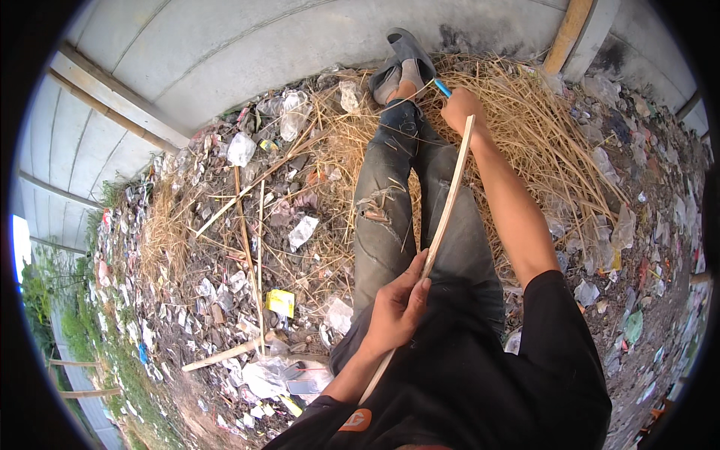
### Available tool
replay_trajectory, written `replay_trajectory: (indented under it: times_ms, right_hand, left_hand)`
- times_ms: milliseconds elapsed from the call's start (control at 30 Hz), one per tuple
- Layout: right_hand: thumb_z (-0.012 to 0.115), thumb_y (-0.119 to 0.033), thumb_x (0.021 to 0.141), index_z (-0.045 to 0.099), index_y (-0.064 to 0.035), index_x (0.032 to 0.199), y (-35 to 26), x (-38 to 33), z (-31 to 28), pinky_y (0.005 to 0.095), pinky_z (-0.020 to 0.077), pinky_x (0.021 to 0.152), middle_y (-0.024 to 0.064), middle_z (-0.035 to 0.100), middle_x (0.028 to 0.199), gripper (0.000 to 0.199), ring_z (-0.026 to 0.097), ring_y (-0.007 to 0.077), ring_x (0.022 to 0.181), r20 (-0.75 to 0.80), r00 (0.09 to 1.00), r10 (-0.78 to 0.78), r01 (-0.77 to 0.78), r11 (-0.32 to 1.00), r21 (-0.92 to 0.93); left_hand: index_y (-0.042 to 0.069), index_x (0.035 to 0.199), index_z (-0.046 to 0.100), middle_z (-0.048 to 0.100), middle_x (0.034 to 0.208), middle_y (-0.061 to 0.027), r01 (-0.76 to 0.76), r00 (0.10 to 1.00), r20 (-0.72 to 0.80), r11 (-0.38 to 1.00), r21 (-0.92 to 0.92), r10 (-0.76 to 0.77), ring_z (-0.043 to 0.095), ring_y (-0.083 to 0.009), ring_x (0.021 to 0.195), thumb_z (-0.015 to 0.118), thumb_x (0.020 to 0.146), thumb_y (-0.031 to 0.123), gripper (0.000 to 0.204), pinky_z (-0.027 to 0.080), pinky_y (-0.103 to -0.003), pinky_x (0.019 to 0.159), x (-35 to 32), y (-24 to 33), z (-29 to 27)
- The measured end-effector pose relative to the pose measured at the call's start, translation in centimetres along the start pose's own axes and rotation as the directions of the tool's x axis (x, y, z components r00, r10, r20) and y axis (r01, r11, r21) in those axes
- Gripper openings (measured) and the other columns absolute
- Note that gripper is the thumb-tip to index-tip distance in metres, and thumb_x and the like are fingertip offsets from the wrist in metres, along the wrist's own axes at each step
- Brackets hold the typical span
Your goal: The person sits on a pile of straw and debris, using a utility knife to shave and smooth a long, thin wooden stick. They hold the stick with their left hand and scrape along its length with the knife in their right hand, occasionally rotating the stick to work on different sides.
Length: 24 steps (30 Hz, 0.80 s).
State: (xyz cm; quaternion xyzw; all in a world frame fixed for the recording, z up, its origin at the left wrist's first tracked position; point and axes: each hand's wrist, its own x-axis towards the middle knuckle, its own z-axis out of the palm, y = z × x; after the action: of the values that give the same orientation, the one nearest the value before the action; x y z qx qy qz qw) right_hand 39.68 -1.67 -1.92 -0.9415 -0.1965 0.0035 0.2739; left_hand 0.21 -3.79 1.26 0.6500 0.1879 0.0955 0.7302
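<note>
Left hand [400, 306]: drawn in over the lap, elbow bent, thumb and fingers pinching the strip [449, 199].
Right hand [463, 110]: reached out on a nearly straight arm, fingers curled round a blue handle [442, 88].
Strip: pale, narrow, slanting from the waist over one thigh to the right wrist; contact there unclear.
Shavings [544, 142]: thin, straw-coloured, heaped about the feet.
Trousers [379, 251]: dark, worn cloth, ripped at one knee.
Wall [247, 45]: grey panels.

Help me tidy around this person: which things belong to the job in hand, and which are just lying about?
In the job:
long pale strip, in the left hand
blue object, in the right hand
dry strands, probably

Lying about:
yellow packet
white plastic
</note>
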Motion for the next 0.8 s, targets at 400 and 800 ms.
replay_trajectory:
  times_ms: [400, 800]
  right_hand:
    - [0.078, -0.028, 0.083, 0.055, -0.0119, 0.071, -1.5, -7.3, -2.0, 0.0292, 0.0320, 0.051, -0.0053, 0.045, 0.061, 0.031, 0.041, 0.0060, 0.055, 0.329, 0.924, -0.196, -0.128, 0.650, 0.749]
    - [0.068, -0.046, 0.099, 0.066, -0.0020, 0.101, -0.8, -14.4, -1.3, 0.0266, 0.0463, 0.067, -0.0005, 0.059, 0.074, 0.045, 0.055, 0.0087, 0.069, 0.387, 0.870, -0.307, -0.115, 0.635, 0.764]
  left_hand:
    - [0.023, 0.164, 0.022, 0.033, 0.055, 0.0080, 0.122, 0.988, 0.146, 0.307, -0.944, 0.055, 0.030, -0.0035, 0.033, 0.034, 0.113, 0.030, 0.052, 0.029, -0.020, 0.030, 4.8, 0.7, -7.9]
    - [0.007, 0.155, 0.042, 0.031, 0.057, 0.0057, 0.167, 0.978, -0.033, 0.870, -0.464, -0.205, 0.028, -0.0044, 0.040, 0.045, 0.112, 0.029, 0.049, 0.026, -0.021, 0.038, 5.2, -1.6, -4.2]
